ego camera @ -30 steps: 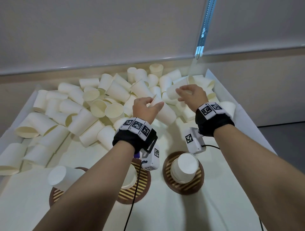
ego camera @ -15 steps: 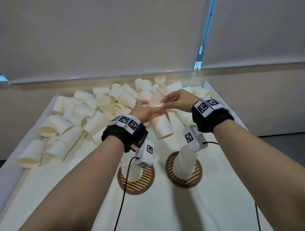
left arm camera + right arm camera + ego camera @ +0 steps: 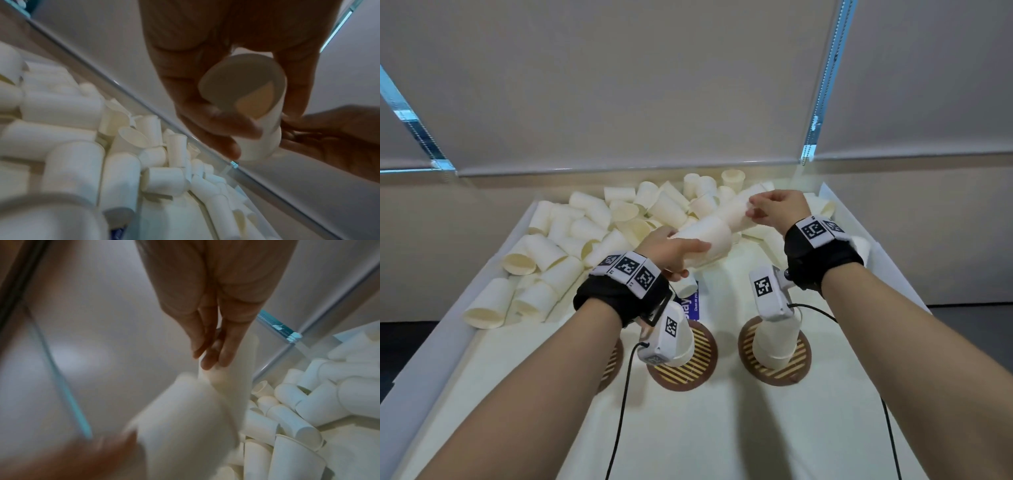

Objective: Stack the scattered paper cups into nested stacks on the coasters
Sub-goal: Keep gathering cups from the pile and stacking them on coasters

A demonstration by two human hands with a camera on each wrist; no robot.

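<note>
Left wrist view alone showed held cup's (image 3: 242, 91) base; left hand (image 3: 671, 253) gripped it, right hand (image 3: 779, 209) pinched another cup (image 3: 734, 214); three coasters (image 3: 683, 363).

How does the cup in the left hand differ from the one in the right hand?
1. The left hand wraps its grip round the left cup; the right hand pinches the right cup with its fingertips.
2. The left cup lies nearer the camera; the right cup lies farther back, over the loose pile.
3. The right cup's narrow end enters the left cup.

Both are plain white paper cups held tilted in the air.
</note>
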